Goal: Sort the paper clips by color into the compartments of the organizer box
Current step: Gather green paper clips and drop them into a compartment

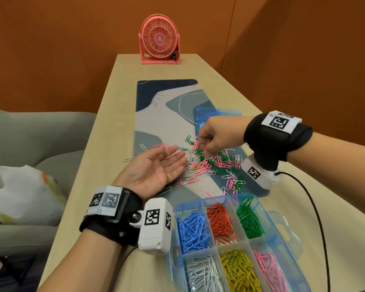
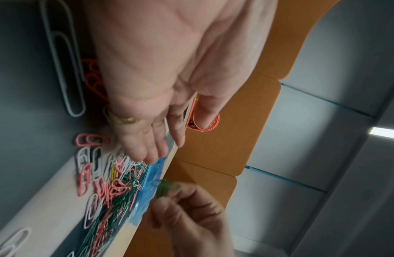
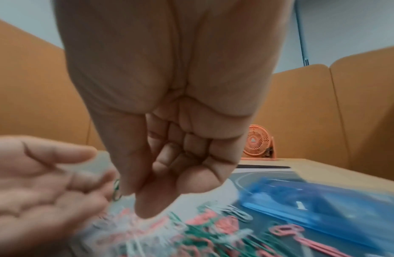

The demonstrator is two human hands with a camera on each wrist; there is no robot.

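A loose pile of pink, green and white paper clips [image 1: 211, 163] lies on the patterned mat [image 1: 167, 106]. My left hand [image 1: 171, 152] lies palm up and open just left of the pile, with nothing in it. My right hand [image 1: 202, 144] hovers over the pile with its fingers curled, and pinches a green paper clip [image 2: 166, 187] between thumb and fingertips. The clear blue organizer box [image 1: 178, 207] stands near me on the right. Its compartments hold blue, red, green, white, yellow and pink clips. In the right wrist view the pile [image 3: 202, 226] is blurred.
A blue translucent plastic case [image 1: 215, 114] lies on the mat behind my right hand. A pink desk fan [image 1: 159, 40] stands at the table's far end. A white bag [image 1: 23, 192] rests on the grey seat to the left. A black cable [image 1: 316, 207] runs along the right.
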